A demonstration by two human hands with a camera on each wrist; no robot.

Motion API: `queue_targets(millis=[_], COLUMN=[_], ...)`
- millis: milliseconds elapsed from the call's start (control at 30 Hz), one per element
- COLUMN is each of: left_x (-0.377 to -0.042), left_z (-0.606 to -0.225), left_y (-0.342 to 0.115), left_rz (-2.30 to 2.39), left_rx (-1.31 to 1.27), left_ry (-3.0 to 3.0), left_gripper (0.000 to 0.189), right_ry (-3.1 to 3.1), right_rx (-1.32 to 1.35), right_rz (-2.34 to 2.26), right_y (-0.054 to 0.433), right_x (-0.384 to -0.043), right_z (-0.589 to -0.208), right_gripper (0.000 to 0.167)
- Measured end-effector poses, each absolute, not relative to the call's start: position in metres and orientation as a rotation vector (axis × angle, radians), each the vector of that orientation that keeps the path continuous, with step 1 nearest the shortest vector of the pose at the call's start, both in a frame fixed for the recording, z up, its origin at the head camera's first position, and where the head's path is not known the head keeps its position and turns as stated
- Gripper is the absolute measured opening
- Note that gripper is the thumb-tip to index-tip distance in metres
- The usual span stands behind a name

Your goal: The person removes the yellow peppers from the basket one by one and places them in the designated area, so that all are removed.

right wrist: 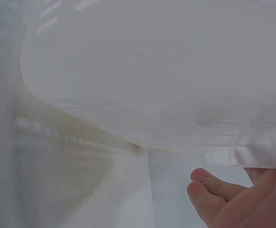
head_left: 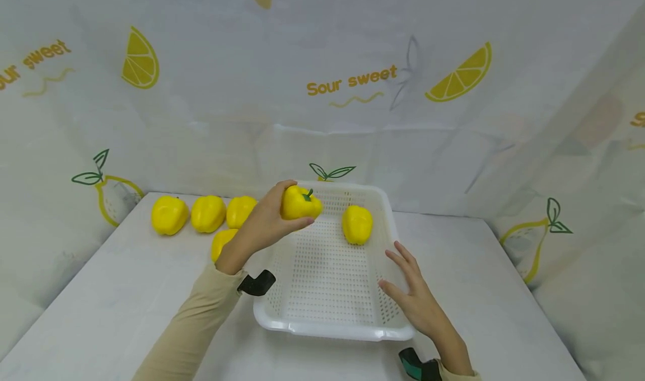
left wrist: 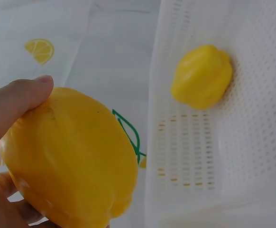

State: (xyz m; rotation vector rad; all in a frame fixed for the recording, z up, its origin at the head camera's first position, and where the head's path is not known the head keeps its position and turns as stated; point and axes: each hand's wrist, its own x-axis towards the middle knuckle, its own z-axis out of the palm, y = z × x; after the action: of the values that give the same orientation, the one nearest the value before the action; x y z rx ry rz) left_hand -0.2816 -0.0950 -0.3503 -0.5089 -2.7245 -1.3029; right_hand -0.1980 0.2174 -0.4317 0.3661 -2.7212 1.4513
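My left hand [head_left: 269, 219] grips a yellow bell pepper [head_left: 297, 203] with a green stem, over the left far part of a white perforated basket [head_left: 347, 332]. In the left wrist view, the thumb lies across the top of this held pepper [left wrist: 76, 156] and the fingers go under it. A second yellow bell pepper [head_left: 357, 225] lies inside the basket, toward its far right. My right hand [head_left: 415, 297] is at the basket's right rim, its fingers spread and loosely straight. From the right wrist, the fingers [right wrist: 218, 190] show beside the basket's pale wall [right wrist: 142, 61].
Left of the basket, several more yellow bell peppers sit on the white table, among them one at the far left [head_left: 169, 215], one beside it [head_left: 208, 213] and one partly behind my left wrist [head_left: 221, 243]. A white curtain [head_left: 211, 90] printed with lemons hangs behind.
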Motion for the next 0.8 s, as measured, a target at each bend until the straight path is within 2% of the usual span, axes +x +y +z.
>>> queue_targets(millis=[800], left_x=[-0.278], left_z=[-0.356], left_y=[-0.131], left_rz=[-1.254], left_rx=[-0.351], left_ry=[-2.722], left_gripper=[0.084], right_ry=[-2.711], right_rx=[0.359], right_rz=[1.456], right_y=[0.217], right_x=[-0.198], right_z=[-0.432], right_gripper=[0.062])
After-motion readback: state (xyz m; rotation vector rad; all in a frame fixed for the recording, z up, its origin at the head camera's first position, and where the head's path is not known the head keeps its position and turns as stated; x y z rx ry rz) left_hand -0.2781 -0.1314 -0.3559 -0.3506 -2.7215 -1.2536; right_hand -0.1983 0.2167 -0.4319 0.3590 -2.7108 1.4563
